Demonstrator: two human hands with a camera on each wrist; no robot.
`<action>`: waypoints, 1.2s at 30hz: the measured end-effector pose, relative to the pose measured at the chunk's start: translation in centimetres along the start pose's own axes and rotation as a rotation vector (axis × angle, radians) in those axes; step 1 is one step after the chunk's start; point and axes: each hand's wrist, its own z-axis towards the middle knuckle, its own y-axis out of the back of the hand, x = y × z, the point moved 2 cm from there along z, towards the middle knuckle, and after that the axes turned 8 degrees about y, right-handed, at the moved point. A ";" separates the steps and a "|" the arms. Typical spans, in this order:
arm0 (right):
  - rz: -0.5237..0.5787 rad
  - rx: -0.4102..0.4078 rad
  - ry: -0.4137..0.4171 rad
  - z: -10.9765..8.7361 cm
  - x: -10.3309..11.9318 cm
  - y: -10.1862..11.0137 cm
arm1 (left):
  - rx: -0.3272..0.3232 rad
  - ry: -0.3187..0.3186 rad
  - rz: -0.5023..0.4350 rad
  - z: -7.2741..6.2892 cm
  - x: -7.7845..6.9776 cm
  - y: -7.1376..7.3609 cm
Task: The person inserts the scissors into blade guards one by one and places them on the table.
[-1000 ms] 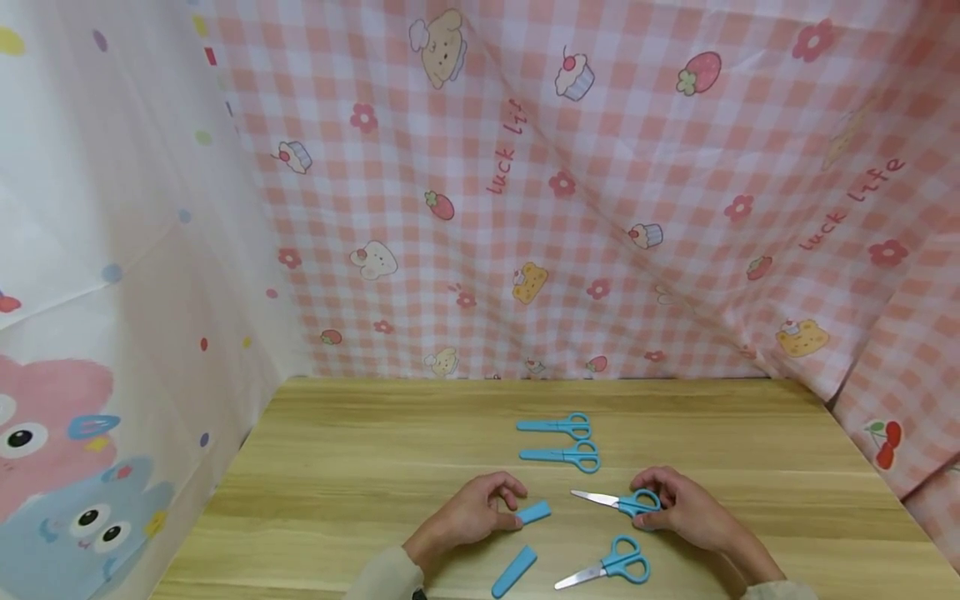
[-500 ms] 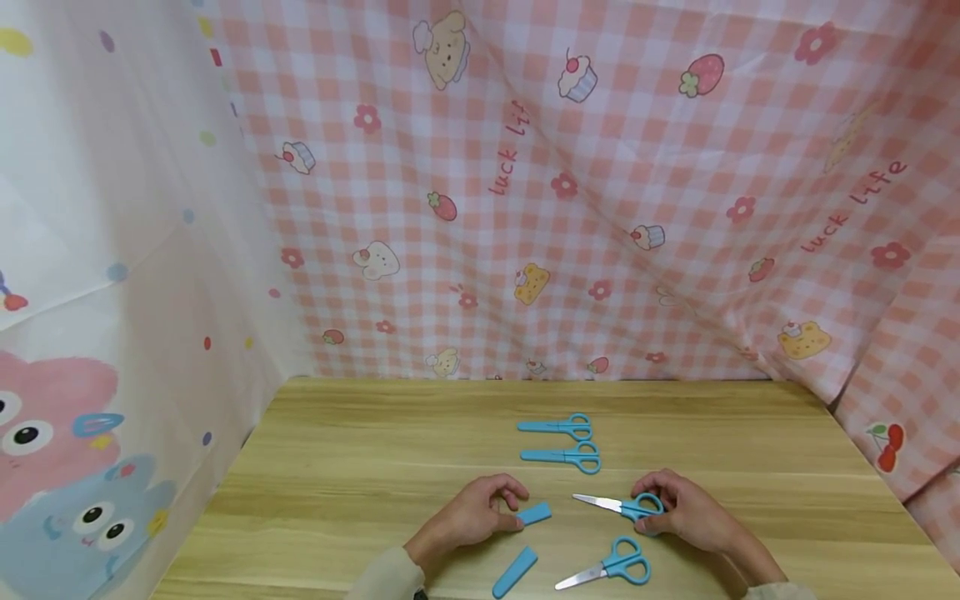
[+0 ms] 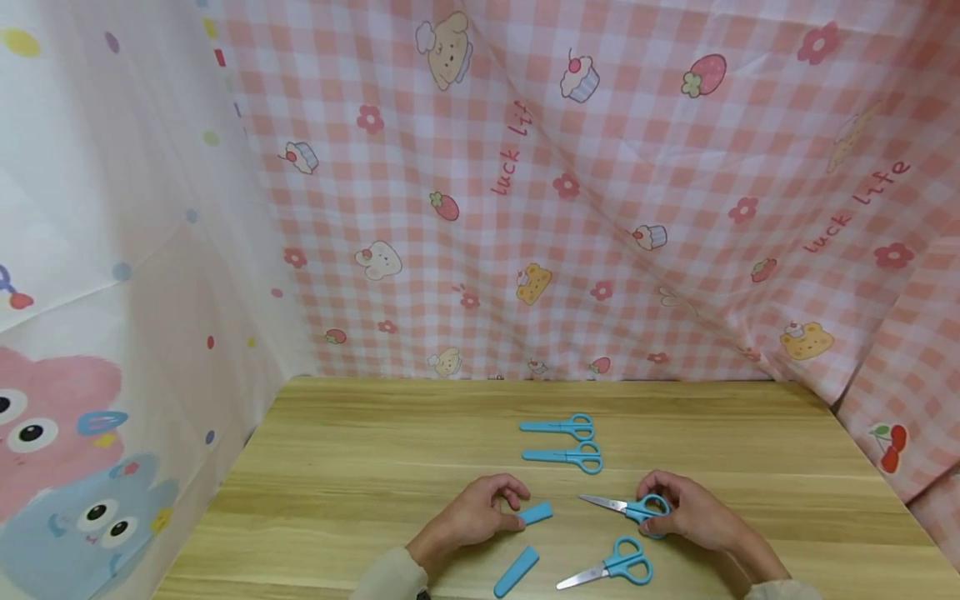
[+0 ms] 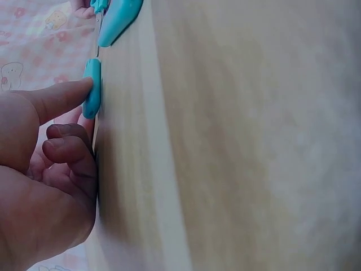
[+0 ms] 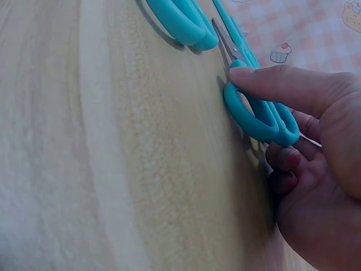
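Note:
In the head view my left hand (image 3: 480, 510) pinches a blue scissors sheath (image 3: 537, 512) low over the table. The thumb lies on the sheath (image 4: 96, 99) in the left wrist view, the other fingers curl below. My right hand (image 3: 693, 515) grips a pair of scissors (image 3: 637, 507) by its blue handles, bare blades pointing left toward the sheath, with a gap between. The right wrist view shows the thumb at the base of the handle loops (image 5: 254, 121). Nearer me lie a second bare-bladed pair of scissors (image 3: 615, 567) and a loose blue sheath (image 3: 517, 572).
Two sheathed pairs of scissors lie one behind the other farther back, the rear pair (image 3: 555, 427) and the front pair (image 3: 561, 456), handles to the right. The wooden table (image 3: 360, 425) ends at a pink checked cloth (image 3: 480, 242); a white printed cloth (image 3: 165, 333) hangs on the left.
My right hand has shifted slightly right with its scissors, so the gap from blade tip to sheath is a little wider. My left hand keeps its hold on the sheath, almost still.

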 end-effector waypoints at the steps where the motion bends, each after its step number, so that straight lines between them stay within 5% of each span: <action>1: 0.007 0.006 0.007 0.0 0.0 0.0 | -0.003 -0.001 0.002 0.0 0.0 0.0; 16: 0.140 0.099 0.062 -0.1 -0.3 0.6 | -0.009 -0.025 0.103 -0.2 -0.1 -0.3; 36: 0.246 0.132 0.097 -0.2 -0.9 0.6 | 0.004 0.014 0.051 -0.3 -0.3 -0.5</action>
